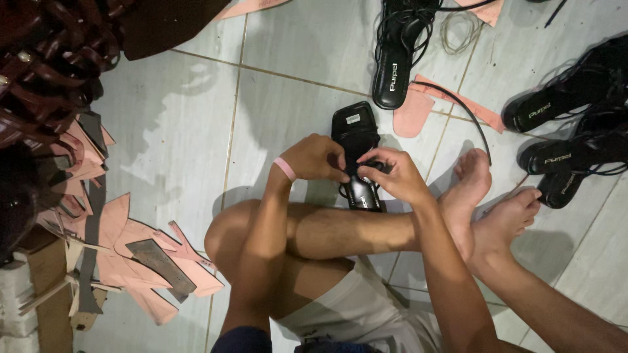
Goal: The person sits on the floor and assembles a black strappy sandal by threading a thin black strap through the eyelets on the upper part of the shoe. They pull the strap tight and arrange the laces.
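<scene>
A black strappy sandal lies sole-up-front on the tiled floor just beyond my crossed legs. My left hand, with a pink band on its wrist, grips the sandal's thin black strap at its middle. My right hand pinches the same strap from the other side, fingertips almost touching the left ones. The heel end of the sandal is hidden behind my shin and hands.
Another black sandal lies farther ahead, and several more are at the right. Pink insole pieces and dark brown straps are piled at the left. A pink cut-out and a loose black cord lie near my bare feet.
</scene>
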